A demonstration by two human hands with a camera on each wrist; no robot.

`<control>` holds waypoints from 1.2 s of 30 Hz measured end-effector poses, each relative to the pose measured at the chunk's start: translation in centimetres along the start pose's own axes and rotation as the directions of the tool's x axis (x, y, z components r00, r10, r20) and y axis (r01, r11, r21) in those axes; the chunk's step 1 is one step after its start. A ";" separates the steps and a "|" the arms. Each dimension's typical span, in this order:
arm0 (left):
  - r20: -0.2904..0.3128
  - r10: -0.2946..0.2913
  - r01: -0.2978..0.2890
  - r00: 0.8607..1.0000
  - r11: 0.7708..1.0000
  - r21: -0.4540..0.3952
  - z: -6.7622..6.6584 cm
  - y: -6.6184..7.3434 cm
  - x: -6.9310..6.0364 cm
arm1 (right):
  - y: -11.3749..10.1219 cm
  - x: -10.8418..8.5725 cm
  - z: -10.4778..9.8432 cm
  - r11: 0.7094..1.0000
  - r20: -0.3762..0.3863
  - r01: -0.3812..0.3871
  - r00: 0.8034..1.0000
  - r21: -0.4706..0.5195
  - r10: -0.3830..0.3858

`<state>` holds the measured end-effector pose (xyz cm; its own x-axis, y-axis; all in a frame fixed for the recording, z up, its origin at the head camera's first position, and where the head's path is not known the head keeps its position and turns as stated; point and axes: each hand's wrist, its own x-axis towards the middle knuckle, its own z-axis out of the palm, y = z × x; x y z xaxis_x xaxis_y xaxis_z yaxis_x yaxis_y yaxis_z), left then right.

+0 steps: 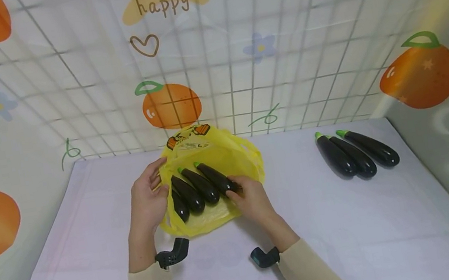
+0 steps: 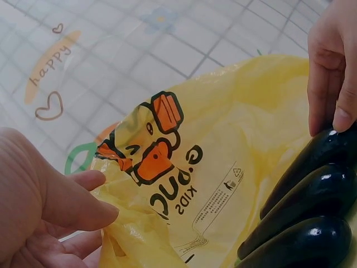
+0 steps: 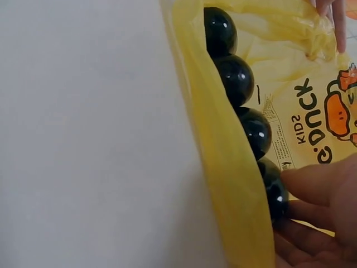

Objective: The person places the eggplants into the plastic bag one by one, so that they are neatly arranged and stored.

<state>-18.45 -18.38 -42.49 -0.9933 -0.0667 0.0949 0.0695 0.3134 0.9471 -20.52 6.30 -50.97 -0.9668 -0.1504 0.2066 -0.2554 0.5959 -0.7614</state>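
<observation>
A yellow plastic bag point(image 1: 237, 152) with a printed duck lies spread on the table, its mouth wide. Several dark eggplants with green tips lie side by side in it, slanting the same way. My left hand point(image 1: 147, 200) pinches the bag's left edge between thumb and fingers, also visible in the left wrist view. With thumb and fingertips my right hand point(image 1: 254, 199) holds the rounded end of the rightmost eggplant point(image 1: 215, 176) inside the bag. In the right wrist view the bag's near rim point(image 3: 215, 151) partly covers the eggplants' rounded ends point(image 3: 234, 81).
Three more eggplants point(image 1: 356, 152) lie together on the right side of the white table point(image 1: 356, 232). Behind the table stands a white wire grid point(image 1: 236, 78) under a sheet printed with oranges, with printed walls at both sides.
</observation>
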 end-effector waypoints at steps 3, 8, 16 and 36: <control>-0.003 0.000 0.000 1.000 1.000 0.010 0.0 0.0 -0.1 | 0.0 0.0 -0.2 1.000 -0.001 -0.004 1.000 0.023 0.004; -0.002 0.005 -0.005 1.000 1.000 0.007 0.0 -0.2 -0.1 | -0.5 0.0 -1.1 0.996 -0.003 -0.037 0.999 0.082 0.037; 0.002 0.016 -0.015 1.000 1.000 -0.012 0.0 -0.1 0.0 | -1.3 0.2 -3.2 0.993 -0.026 -0.052 0.998 0.106 0.055; 0.011 0.024 -0.024 1.000 0.999 -0.025 0.1 -0.2 -0.1 | -1.0 -0.6 -12.4 0.978 -0.328 -0.040 0.938 0.205 0.107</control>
<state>-18.35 -18.32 -42.73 -0.9923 -0.0484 0.1141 0.0953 0.2911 0.9519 -19.62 15.58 -42.69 -0.9318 0.1817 0.3141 -0.2131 0.4266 -0.8790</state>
